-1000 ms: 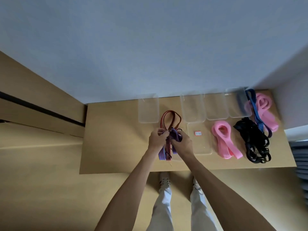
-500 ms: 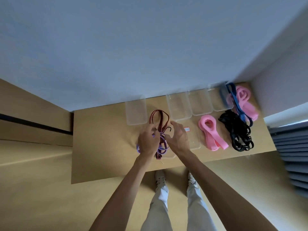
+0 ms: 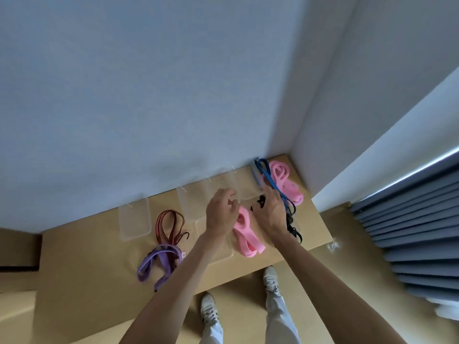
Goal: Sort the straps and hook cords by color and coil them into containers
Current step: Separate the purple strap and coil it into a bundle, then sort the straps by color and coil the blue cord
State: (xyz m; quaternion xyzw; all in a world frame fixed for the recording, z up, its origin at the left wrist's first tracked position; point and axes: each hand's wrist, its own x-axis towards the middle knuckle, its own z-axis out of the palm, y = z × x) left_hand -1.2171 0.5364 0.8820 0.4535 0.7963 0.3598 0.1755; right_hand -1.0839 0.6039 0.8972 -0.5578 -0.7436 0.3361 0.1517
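head view: both hands hover empty with loosely curled fingers, left hand (image 3: 221, 212) over the pink strap (image 3: 246, 234), right hand (image 3: 270, 212) above the black hook cords (image 3: 293, 228), whose hooks could snag the blue cord (image 3: 278, 189) just beyond.

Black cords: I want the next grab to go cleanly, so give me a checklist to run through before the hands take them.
1. Both hands free: left hand ok, holds nothing; right hand cannot tell.
2. Black cords in reach: ok, the right hand is over them.
3. Black cords apart from the blue cord: not ok, it lies across them.
4. Near pink strap out of the way: ok, beside the pile.
5. Clear container free: ok, nothing visible inside.
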